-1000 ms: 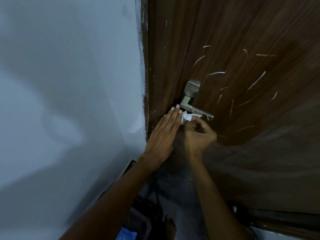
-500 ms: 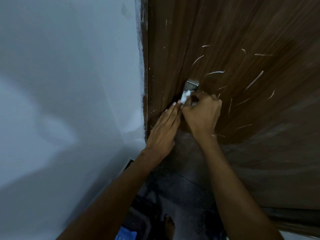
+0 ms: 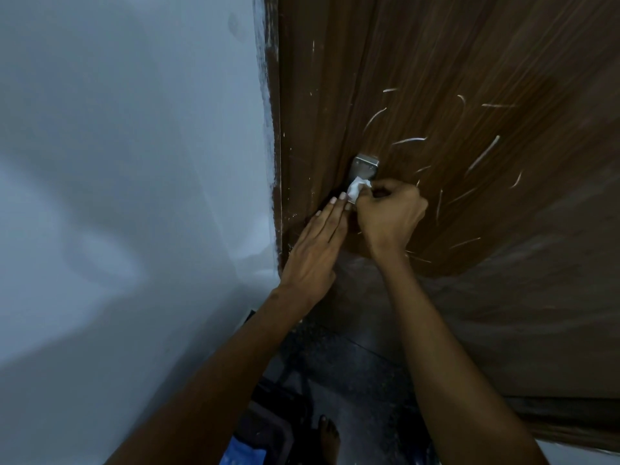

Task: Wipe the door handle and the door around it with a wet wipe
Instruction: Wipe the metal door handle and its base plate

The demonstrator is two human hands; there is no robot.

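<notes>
The right hand (image 3: 389,213) is curled into a loose fist, its fingertips pinching a crumpled white wet wipe (image 3: 357,188) and pressing it against the metal door handle (image 3: 365,166); the wipe sits at the lower edge of the handle's square plate, and the lever itself is hidden behind the hand; the left hand (image 3: 317,253) lies flat with fingers straight and together, holding nothing, its palm against the brown door (image 3: 469,78) just below and left of the handle, the fingertips nearly touching the wipe; the door's wood-grain face carries many pale curved scratches (image 3: 483,155) scattered above and to the right of the handle; its left edge meets a white wall (image 3: 117,162), with chipped white paint along the seam; both forearms are bare and reach up from the bottom of the view; below them the dark floor (image 3: 362,370) shows, with a bare foot (image 3: 329,437) near the lower edge and something blue (image 3: 241,453) beside it, too dim to identify
</notes>
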